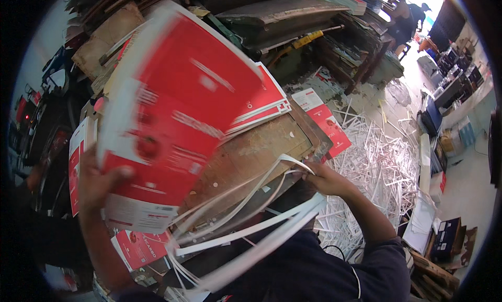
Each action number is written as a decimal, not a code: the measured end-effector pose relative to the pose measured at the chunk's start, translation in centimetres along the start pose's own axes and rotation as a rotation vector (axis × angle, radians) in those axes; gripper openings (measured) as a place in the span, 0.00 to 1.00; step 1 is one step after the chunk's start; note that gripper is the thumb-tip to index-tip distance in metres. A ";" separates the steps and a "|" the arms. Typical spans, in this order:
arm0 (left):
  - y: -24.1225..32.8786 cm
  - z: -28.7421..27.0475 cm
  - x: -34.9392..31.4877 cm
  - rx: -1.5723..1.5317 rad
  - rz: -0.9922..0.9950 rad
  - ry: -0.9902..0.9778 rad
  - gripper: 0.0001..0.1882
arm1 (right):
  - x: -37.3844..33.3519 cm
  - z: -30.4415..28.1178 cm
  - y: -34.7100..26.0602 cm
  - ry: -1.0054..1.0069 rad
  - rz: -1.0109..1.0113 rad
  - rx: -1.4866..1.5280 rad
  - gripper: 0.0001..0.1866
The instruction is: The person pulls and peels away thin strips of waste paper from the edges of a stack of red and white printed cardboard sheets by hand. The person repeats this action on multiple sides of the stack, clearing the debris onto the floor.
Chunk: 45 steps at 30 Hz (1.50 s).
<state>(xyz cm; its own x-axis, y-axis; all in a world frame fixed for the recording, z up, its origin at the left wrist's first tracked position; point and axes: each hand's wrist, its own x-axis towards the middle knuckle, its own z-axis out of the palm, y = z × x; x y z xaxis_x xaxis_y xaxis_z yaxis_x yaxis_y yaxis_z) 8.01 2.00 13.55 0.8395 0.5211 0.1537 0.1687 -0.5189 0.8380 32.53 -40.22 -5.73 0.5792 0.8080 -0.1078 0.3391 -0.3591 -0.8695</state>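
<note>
My left hand (99, 182) is closed on the lower left edge of a large red and white printed sheet (178, 108), raised and blurred by motion; whether it is one sheet or several, I cannot tell. Over to the right, my right hand (330, 179) grips a bunch of long white paper strips (256, 226) that loop down toward my body. Behind the raised sheet, a stack of similar printed sheets (264, 101) lies on the worn wooden tabletop (256, 140). Another red and white sheet (328, 125) is beyond the table's right corner, and one more (141, 247) lies near my left forearm.
A large heap of cut paper strips (371, 171) covers the floor to the right. Dark machinery (282, 12) stands behind the table. Cartons (448, 239) and boards line the right side. Two people (410, 14) are far off by the bright doorway.
</note>
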 end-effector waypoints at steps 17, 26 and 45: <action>-4.9 -3.4 -4.0 0.580 0.037 0.074 0.50 | -36.8 -34.7 17.3 0.965 1.460 -1.084 0.33; 1.9 7.3 -1.8 0.639 0.346 -0.160 0.23 | -4.3 -11.9 2.8 0.514 -0.077 -0.023 0.46; -9.4 5.0 -9.9 0.036 -0.092 0.616 0.61 | 10.7 3.5 -4.1 0.311 -0.339 0.510 0.43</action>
<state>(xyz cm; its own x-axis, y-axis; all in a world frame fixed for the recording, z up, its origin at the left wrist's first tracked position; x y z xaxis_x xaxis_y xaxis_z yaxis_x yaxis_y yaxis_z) 0.66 -1.69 1.57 0.3705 0.8542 0.3647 0.2526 -0.4705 0.8455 34.71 -28.43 -5.00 0.7143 0.6380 0.2876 0.1923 0.2162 -0.9572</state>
